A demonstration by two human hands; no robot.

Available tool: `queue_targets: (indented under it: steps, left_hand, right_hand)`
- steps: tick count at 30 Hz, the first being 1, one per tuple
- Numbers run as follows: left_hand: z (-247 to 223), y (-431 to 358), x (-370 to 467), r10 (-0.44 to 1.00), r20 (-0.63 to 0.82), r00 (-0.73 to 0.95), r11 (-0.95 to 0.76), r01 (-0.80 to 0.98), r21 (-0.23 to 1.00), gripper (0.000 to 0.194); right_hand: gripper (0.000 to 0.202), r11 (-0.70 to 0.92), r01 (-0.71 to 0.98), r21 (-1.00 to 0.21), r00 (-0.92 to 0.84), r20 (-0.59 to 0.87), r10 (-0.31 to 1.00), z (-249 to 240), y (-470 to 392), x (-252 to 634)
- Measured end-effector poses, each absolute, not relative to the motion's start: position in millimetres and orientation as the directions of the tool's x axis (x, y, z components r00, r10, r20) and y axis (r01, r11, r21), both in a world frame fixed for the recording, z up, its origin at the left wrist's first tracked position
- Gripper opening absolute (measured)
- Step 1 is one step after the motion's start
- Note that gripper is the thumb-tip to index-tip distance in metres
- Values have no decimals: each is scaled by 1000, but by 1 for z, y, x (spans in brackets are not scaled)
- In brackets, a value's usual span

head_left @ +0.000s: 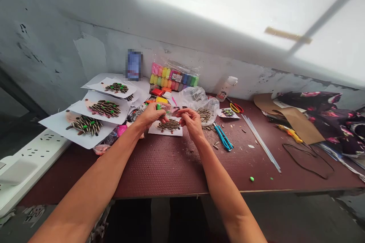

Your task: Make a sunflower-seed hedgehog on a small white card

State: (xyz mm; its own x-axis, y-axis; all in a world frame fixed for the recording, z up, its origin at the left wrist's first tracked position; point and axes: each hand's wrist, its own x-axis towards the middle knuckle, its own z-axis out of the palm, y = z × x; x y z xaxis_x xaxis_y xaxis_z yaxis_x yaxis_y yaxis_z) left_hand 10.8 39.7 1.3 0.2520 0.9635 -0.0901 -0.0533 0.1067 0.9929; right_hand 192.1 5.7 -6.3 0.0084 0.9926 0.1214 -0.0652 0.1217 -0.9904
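Observation:
My left hand (152, 117) is closed around a clear plastic packet with bright green modelling clay (159, 106) in it. My right hand (191, 122) has its thumb and fingers pinched together; anything between them is too small to make out. Below and between both hands lies a white card (175, 133) with a hedgehog picture, its back covered in striped sunflower seeds (169, 125). Just beyond my right hand, a clear plastic bag (199, 97) spills more sunflower seeds (204, 115) onto the table.
Finished-looking seed hedgehog cards (104, 109) are stacked at the left, by a white power strip (34, 155). A pack of coloured clay (173, 78) leans on the wall. Rightward lie a blue cutter (224, 136), scissors (236, 107), glue sticks (262, 144), a glue gun (291, 133) and a white bottle (227, 89).

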Motion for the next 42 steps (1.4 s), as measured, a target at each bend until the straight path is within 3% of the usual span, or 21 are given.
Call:
queue_targets:
  steps: [12, 17, 25, 30, 33, 37, 42]
  left_hand:
    - [1, 40, 10, 950, -72, 305, 93, -55, 994, 34]
    - [7, 35, 11, 938, -35, 344, 70, -89, 994, 37]
    - [8, 34, 10, 917, -60, 395, 87, -50, 995, 61]
    - [9, 33, 9, 917, -69, 393, 84, -22, 996, 44]
    - [12, 32, 9, 914, -66, 399, 88, -36, 995, 33]
    - [13, 31, 8, 904, -45, 424, 86, -79, 993, 32]
    - [8, 32, 10, 912, 0, 409, 50, -112, 992, 26]
  right_hand:
    - [16, 58, -62, -996, -1, 58, 998, -10, 11, 191]
    - [29, 88, -87, -992, -25, 90, 996, -10, 8, 193]
    - [51, 128, 5, -992, -14, 128, 992, -11, 7, 193]
    - [57, 168, 66, -984, -14, 168, 986, -10, 6, 193]
    - [49, 190, 68, -979, 11, 191, 982, -9, 6, 193]
    - [35, 197, 56, -979, 26, 199, 980, -9, 7, 193]
    - [34, 157, -4, -988, 16, 157, 988, -7, 5, 192]
